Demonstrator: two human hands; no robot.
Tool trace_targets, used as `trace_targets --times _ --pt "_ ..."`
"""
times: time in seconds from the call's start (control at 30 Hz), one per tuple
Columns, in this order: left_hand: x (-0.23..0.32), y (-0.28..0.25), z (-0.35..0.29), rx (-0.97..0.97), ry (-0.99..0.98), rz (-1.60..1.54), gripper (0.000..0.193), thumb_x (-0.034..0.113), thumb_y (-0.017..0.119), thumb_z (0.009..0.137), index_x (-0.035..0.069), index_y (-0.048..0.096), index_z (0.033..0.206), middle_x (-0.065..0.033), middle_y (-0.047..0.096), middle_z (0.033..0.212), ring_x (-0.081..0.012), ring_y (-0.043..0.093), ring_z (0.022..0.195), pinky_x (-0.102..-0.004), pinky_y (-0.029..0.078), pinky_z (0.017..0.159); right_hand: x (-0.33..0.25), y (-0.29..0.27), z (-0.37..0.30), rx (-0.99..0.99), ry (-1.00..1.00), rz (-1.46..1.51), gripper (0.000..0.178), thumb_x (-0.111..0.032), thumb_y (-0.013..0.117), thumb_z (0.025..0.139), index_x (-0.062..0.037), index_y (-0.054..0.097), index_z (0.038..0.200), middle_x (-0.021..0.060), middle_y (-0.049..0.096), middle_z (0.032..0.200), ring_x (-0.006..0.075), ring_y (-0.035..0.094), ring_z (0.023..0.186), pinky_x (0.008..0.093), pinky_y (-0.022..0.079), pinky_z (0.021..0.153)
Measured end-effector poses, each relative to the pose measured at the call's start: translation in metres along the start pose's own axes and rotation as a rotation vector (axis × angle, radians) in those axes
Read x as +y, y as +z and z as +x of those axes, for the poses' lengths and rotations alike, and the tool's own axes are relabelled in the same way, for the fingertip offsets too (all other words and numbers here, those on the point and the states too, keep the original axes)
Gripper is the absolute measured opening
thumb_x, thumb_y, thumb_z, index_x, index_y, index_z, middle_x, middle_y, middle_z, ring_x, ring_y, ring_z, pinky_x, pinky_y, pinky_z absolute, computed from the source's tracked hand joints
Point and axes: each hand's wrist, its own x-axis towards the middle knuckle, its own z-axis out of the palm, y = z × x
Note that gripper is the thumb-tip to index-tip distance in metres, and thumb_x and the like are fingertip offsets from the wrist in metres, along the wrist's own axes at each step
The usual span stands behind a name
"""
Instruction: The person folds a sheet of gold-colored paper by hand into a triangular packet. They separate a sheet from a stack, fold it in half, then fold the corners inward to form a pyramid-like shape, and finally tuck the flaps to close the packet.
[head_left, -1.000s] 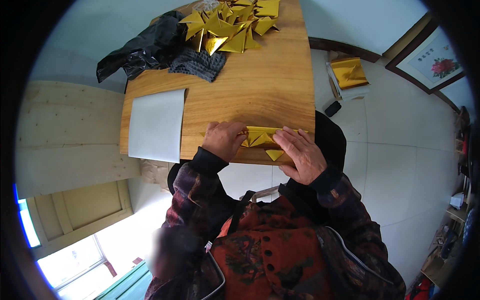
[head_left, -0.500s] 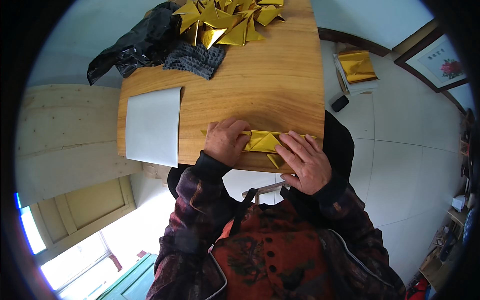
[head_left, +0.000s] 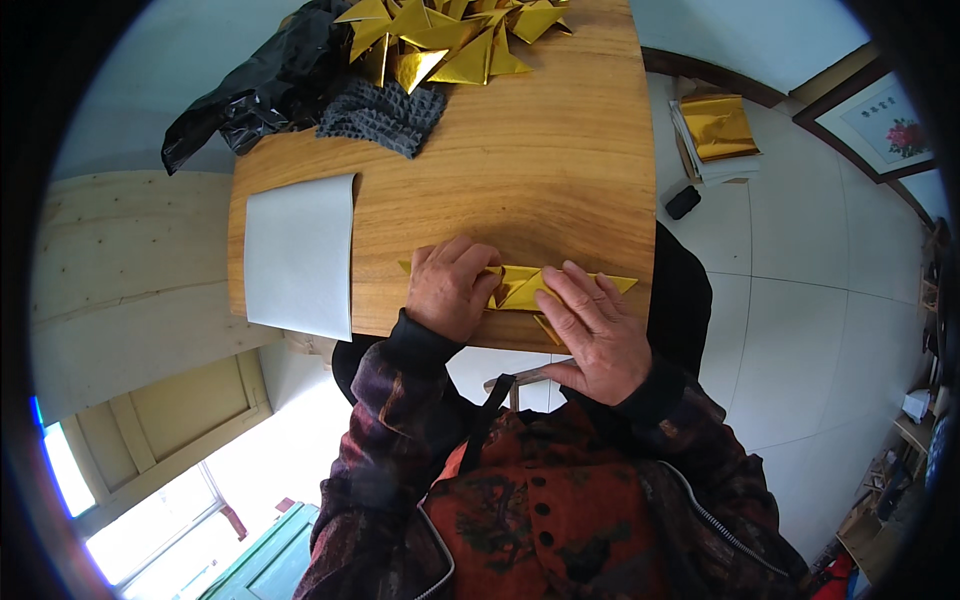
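Observation:
A strip of folded gold foil paper (head_left: 518, 284) lies along the near edge of the wooden table, with pointed ends to the left and right. My left hand (head_left: 450, 288) is curled over its left part, fingertips gripping the paper. My right hand (head_left: 597, 328) rests on the right part with fingers stretched out, covering the middle folds; its thumb is below the table edge. A small gold flap sticks out toward me between the hands.
Folded gold paper pieces (head_left: 465, 45) are heaped at the table's far end, beside a black plastic bag (head_left: 270, 90) and a grey textured cloth (head_left: 382, 115). A silver-grey folded sheet (head_left: 300, 255) lies at left. Gold sheets (head_left: 720, 127) and a black object (head_left: 683, 203) are on the floor.
My right hand has slid left over the paper, covering the triangular fold and exposing more of the right tip. My left hand keeps its place.

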Motion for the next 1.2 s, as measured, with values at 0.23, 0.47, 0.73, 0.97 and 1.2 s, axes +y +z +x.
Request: trace_targets --times 0.23,0.47,0.73,0.97,1.2 --pt "-0.0011 -0.0005 0.0008 -0.01 -0.014 -0.021 0.015 0.012 0.069 0.079 0.009 0.064 0.093 -0.0047 0.063 0.085 -0.0269 0.061 0.084 -0.0378 0.041 0.081 -0.0002 0.0039 0.008 -0.027 -0.007 -0.053 0.075 -0.043 0.072 0.075 -0.0065 0.05 0.136 0.0126 0.038 0.15 0.032 0.034 0.14 0.0476 0.028 0.113" --pt "0.0007 -0.0031 0.0028 -0.072 -0.044 -0.02 0.012 0.013 0.066 0.079 0.01 0.062 0.091 -0.0049 0.061 0.088 -0.0266 0.06 0.09 -0.04 0.04 0.082 -0.0005 0.0049 0.0082 -0.006 0.011 -0.029 0.071 -0.039 0.075 0.072 -0.0077 0.055 0.132 0.0117 0.04 0.149 0.0308 0.035 0.139 0.0471 0.029 0.113" --pt "0.0008 -0.0029 0.0033 -0.037 -0.016 -0.015 0.016 0.011 0.07 0.078 0.009 0.064 0.093 -0.0043 0.061 0.083 -0.0261 0.06 0.083 -0.0377 0.04 0.081 -0.0017 0.0059 0.009 -0.008 0.015 -0.012 0.076 -0.03 0.082 0.064 -0.0098 0.055 0.132 0.0085 0.04 0.149 0.0296 0.035 0.14 0.0477 0.029 0.112" --pt "0.0014 -0.0026 0.0035 -0.039 -0.022 -0.007 0.015 0.012 0.07 0.078 0.009 0.064 0.092 -0.0038 0.061 0.083 -0.0256 0.06 0.083 -0.0377 0.04 0.081 -0.0023 0.0073 0.0096 -0.008 0.007 -0.047 0.076 -0.03 0.082 0.064 -0.0117 0.055 0.132 0.0067 0.041 0.149 0.0293 0.034 0.14 0.0486 0.029 0.112" --pt "0.0019 -0.0024 0.004 -0.061 -0.038 -0.013 0.011 0.013 0.066 0.08 0.011 0.062 0.089 -0.0037 0.059 0.086 -0.0255 0.059 0.088 -0.0386 0.04 0.081 -0.0019 0.0097 0.0098 0.022 -0.005 -0.08 0.074 -0.031 0.083 0.064 -0.0121 0.056 0.131 0.0054 0.043 0.148 0.0298 0.035 0.139 0.0489 0.031 0.111"
